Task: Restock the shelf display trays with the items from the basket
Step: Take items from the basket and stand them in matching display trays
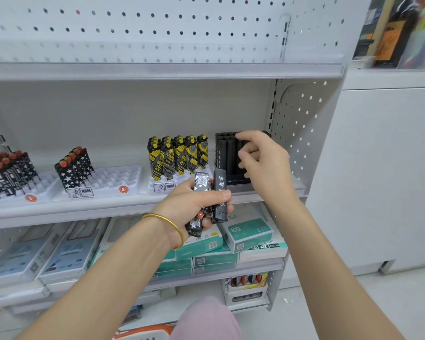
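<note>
Your left hand [196, 207] grips a bunch of packs [201, 180]. Up-right of it, your right hand [264, 163] curls against the black sticks [225, 153]; you cannot tell whether it pinches one.

"NBM" is printed on white labels [86, 191] at the front edges of two white slotted plastic trays [118, 176]; "3" on round orange stickers [123, 189]. "LABELS" and "25%" are noted on yellow-and-black packs [168, 165], "100" on a teal-and-white carton [249, 231], and white Chinese characters on a black flat pack [220, 182].
</note>
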`<state>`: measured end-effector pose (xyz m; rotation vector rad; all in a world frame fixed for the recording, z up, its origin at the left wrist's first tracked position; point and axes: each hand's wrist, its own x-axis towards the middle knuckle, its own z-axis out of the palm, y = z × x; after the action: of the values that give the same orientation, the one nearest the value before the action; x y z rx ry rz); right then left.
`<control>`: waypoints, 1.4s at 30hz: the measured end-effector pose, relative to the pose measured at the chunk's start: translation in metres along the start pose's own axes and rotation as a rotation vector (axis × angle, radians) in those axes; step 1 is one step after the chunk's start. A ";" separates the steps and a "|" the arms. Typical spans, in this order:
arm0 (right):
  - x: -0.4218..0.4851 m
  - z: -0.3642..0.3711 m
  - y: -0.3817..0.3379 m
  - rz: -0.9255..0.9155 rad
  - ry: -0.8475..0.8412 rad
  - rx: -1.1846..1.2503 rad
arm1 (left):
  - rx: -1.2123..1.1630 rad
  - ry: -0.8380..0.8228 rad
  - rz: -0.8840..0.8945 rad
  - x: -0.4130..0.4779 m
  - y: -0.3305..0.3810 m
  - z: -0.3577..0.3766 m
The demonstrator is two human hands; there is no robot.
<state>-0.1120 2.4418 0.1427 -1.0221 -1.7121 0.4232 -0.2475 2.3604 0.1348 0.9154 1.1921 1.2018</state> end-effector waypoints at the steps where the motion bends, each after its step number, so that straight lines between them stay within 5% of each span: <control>1: -0.004 -0.004 -0.004 0.033 -0.027 0.049 | 0.002 -0.003 0.004 0.000 0.000 0.000; 10: -0.023 -0.013 -0.014 0.203 -0.450 0.361 | 0.022 -0.038 0.043 -0.001 -0.003 0.002; 18: -0.018 -0.019 -0.010 0.333 -0.272 0.482 | -0.123 -0.017 -0.005 -0.001 -0.001 0.000; 26: -0.025 -0.019 -0.005 -0.135 -0.304 0.042 | -0.172 0.037 0.005 0.004 0.003 0.007; 32: -0.027 -0.016 0.001 -0.239 -0.263 -0.067 | -0.250 -0.022 -0.047 0.002 0.009 0.010; 38: -0.012 -0.012 0.004 -0.001 0.023 -0.054 | -0.263 0.040 -0.074 0.002 0.011 0.010; 42: 0.003 0.001 0.005 0.044 0.025 -0.183 | -0.234 0.023 -0.076 0.000 0.009 0.012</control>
<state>-0.1110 2.4473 0.1405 -1.1936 -1.7326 0.2840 -0.2376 2.3630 0.1457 0.6781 1.0687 1.2622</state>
